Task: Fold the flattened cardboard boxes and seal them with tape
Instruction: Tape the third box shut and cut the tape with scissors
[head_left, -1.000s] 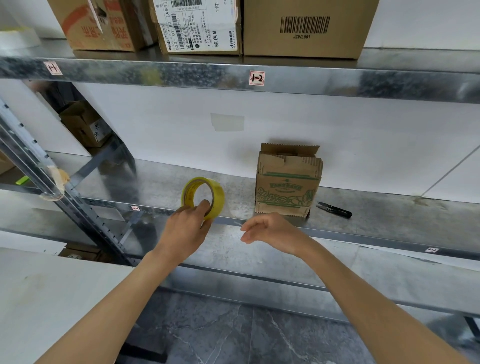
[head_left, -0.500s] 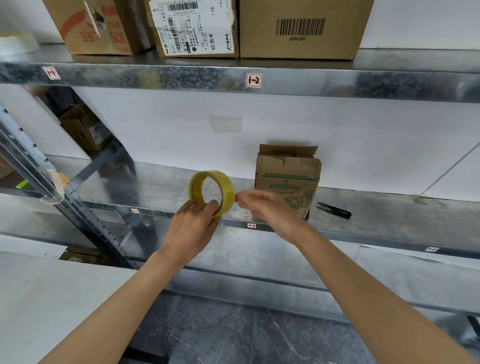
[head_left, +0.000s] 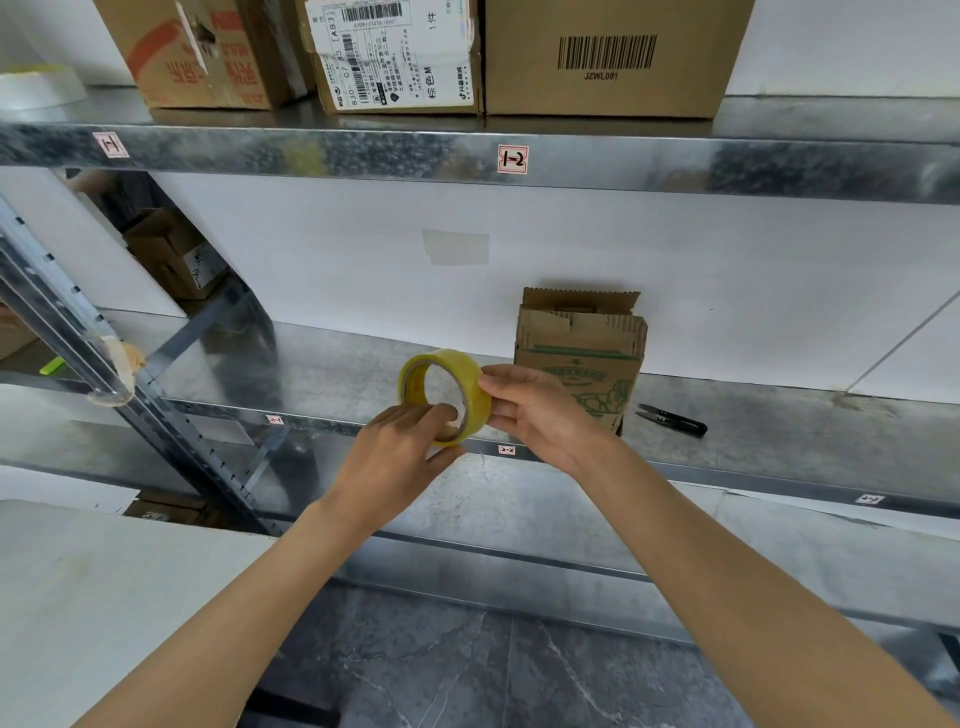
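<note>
We hold the yellow tape roll (head_left: 471, 385) up in the air, just left of the cardboard box (head_left: 579, 353). Left hand (head_left: 397, 454) grips its lower rim, fingers curled round it. Right hand (head_left: 540, 410) pinches the outer band, in front of the box. Box stands on the shelf (head_left: 311, 374), top flaps up. Black snips (head_left: 672, 418) lie right of the box.

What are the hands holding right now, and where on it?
The yellow tape roll: left hand grips its lower rim, right hand pinches its right side.
</note>
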